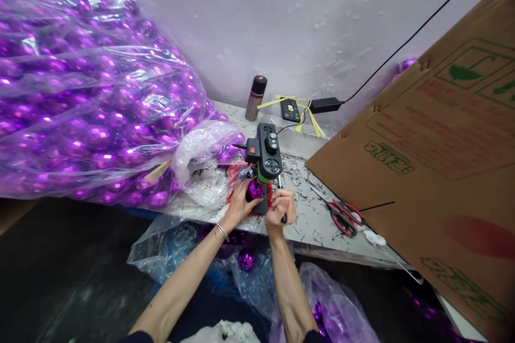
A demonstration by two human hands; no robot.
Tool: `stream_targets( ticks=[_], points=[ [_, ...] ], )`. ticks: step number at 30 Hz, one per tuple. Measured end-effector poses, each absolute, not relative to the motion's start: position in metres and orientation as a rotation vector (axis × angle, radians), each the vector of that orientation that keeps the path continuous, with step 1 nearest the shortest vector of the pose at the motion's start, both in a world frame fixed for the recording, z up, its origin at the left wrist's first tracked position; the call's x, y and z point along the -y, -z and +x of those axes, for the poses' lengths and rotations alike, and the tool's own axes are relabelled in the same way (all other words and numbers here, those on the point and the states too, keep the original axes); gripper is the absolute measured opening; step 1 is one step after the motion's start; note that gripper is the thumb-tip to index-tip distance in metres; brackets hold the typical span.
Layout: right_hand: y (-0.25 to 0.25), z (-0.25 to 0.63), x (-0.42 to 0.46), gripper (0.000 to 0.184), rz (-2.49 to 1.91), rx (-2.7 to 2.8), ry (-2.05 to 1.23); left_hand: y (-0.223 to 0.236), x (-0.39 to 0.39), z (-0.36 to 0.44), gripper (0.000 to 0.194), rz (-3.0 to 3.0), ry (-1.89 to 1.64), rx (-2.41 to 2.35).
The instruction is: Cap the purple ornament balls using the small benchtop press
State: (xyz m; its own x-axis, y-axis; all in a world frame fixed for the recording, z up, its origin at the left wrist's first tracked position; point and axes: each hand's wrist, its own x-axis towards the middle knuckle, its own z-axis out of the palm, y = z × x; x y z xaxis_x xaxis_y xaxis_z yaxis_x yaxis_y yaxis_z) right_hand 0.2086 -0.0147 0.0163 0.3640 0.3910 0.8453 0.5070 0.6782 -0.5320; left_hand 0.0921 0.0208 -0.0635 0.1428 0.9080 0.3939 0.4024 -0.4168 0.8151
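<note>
A small black bench drill press (269,151) with a red switch and a green collar stands on the table. Under its head sits a shiny purple bauble (256,189), held in the fingers of my left hand (238,204). To the right, my right hand (280,208) is closed around the machine's lever (284,218), whose dark end shows below the fist. Red material (233,176) lies beneath the machine. The spot where tool and bauble meet is too small to make out.
A large clear bag of purple baubles (100,102) fills the left. Red-handled scissors (341,215) lie beside a big cardboard box (426,171) on the right. Behind the machine are a bottle (256,97) and a power adapter (325,105). Another bauble (246,259) rests on plastic below the table edge.
</note>
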Motion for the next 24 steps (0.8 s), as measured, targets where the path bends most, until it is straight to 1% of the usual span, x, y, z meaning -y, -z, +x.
stream_targets(
  ticks=[5, 8, 9, 10, 12, 13, 14, 16, 19, 21, 24],
  points=[
    [-0.057, 0.214, 0.022, 0.040, -0.980, 1.255, -0.048, 0.068, 0.011, 0.076, 0.060, 1.948, -1.253, -1.271],
    [-0.062, 0.214, 0.024, 0.039, -0.957, 1.284, -0.043, 0.064, 0.036, 0.058, 0.073, 1.989, -1.264, -1.348],
    [-0.060, 0.213, 0.025, 0.039, -0.957, 1.284, -0.033, 0.060, 0.038, 0.051, 0.074, 1.994, -1.267, -1.384],
    [-0.058, 0.212, 0.025, 0.040, -0.958, 1.282, -0.023, 0.054, 0.035, 0.044, 0.069, 1.993, -1.270, -1.426],
    [-0.053, 0.210, 0.025, 0.041, -0.955, 1.270, -0.008, 0.042, 0.012, 0.031, 0.046, 1.978, -1.268, -1.538],
    [-0.051, 0.210, 0.025, 0.041, -0.952, 1.266, -0.006, 0.035, -0.006, 0.025, 0.038, 1.973, -1.255, -1.598],
    [-0.050, 0.210, 0.025, 0.040, -0.948, 1.265, -0.008, 0.030, -0.027, 0.020, 0.036, 1.961, -1.237, -1.674],
    [-0.050, 0.210, 0.026, 0.040, -0.943, 1.278, -0.014, 0.022, -0.068, 0.016, 0.042, 1.938, -1.165, -1.794],
    [-0.051, 0.211, 0.027, 0.041, -0.951, 1.307, -0.007, 0.016, -0.110, 0.017, 0.061, 1.879, -0.982, -1.867],
    [-0.050, 0.212, 0.028, 0.041, -0.959, 1.312, -0.002, 0.013, -0.120, 0.018, 0.067, 1.818, -0.910, -1.859],
    [-0.047, 0.212, 0.029, 0.040, -0.966, 1.314, -0.024, 0.010, -0.111, 0.012, 0.068, 1.669, -1.012, -1.769]
  ],
)
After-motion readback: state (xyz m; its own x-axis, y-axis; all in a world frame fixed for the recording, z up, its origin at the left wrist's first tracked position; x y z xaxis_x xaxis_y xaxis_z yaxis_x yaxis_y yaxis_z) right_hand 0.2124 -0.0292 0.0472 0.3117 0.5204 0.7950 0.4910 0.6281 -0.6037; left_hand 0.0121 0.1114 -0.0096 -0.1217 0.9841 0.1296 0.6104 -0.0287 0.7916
